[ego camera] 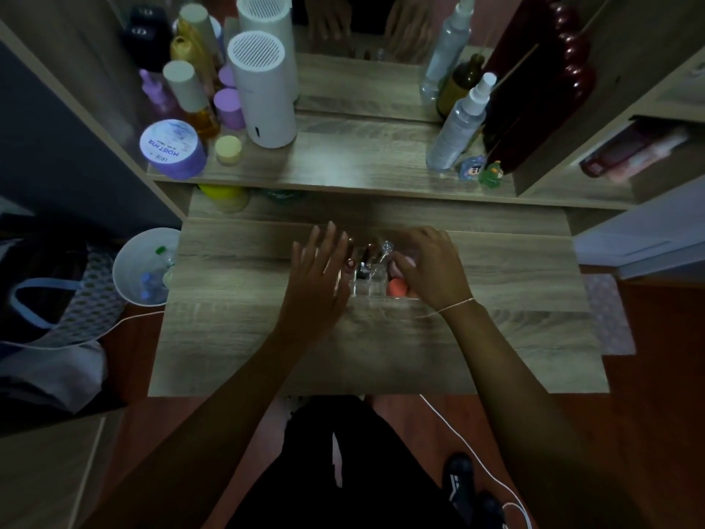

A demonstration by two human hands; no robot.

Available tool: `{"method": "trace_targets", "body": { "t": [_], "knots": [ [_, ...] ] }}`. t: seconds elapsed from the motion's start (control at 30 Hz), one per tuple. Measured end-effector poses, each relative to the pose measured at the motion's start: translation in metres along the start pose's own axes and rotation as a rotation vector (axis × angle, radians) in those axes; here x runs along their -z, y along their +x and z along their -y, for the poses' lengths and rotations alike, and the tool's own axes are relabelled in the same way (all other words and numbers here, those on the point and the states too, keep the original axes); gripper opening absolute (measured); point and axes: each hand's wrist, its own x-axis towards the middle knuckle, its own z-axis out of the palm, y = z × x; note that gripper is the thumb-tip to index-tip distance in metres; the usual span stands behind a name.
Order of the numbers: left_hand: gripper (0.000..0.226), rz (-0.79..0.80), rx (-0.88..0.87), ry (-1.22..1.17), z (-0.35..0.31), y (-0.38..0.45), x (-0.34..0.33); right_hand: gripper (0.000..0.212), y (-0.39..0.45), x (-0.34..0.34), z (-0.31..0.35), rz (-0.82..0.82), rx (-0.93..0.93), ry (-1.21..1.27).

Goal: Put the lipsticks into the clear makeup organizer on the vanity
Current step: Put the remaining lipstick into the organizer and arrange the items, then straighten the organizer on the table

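A clear makeup organizer (375, 290) stands in the middle of the wooden vanity top (244, 337), between my two hands. Dark lipsticks (367, 257) stand upright in its compartments, and an orange sponge (397, 287) lies in its right part. My left hand (318, 278) rests flat against the organizer's left side, fingers spread and holding nothing. My right hand (429, 269) curls over the organizer's right side; its fingertips pinch a small clear-tipped lipstick (386, 249) at the organizer's far edge. The picture is dim and blurred there.
The raised shelf behind holds a purple jar (171, 148), a white cylinder (265, 95), bottles (459, 124), small figurines (482, 171) and a mirror. A white bin (143, 267) stands left of the vanity, a bag (49, 299) further left. A white cable (480, 463) runs across the floor.
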Motion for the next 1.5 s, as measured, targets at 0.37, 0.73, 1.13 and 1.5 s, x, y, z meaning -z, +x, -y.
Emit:
{"method": "trace_targets", "body": {
  "t": [0.37,0.73,1.13,1.5],
  "knots": [
    [0.064,0.06,0.357,-0.094,0.049,-0.064,-0.007,0.044,-0.095,-0.043,-0.037,-0.41,-0.538,0.388],
    [0.065,0.196,0.296,-0.102,0.039,-0.071,-0.033,0.026,-0.08,-0.078,-0.041,-0.251,-0.573,0.476],
    [0.056,0.121,0.255,-0.2,0.041,-0.079,-0.034,0.024,-0.08,-0.082,-0.036,-0.327,-0.664,0.457],
    [0.039,0.009,0.345,-0.204,0.051,-0.064,-0.036,0.021,-0.077,-0.083,-0.039,-0.363,-0.723,0.528]
  ]
}}
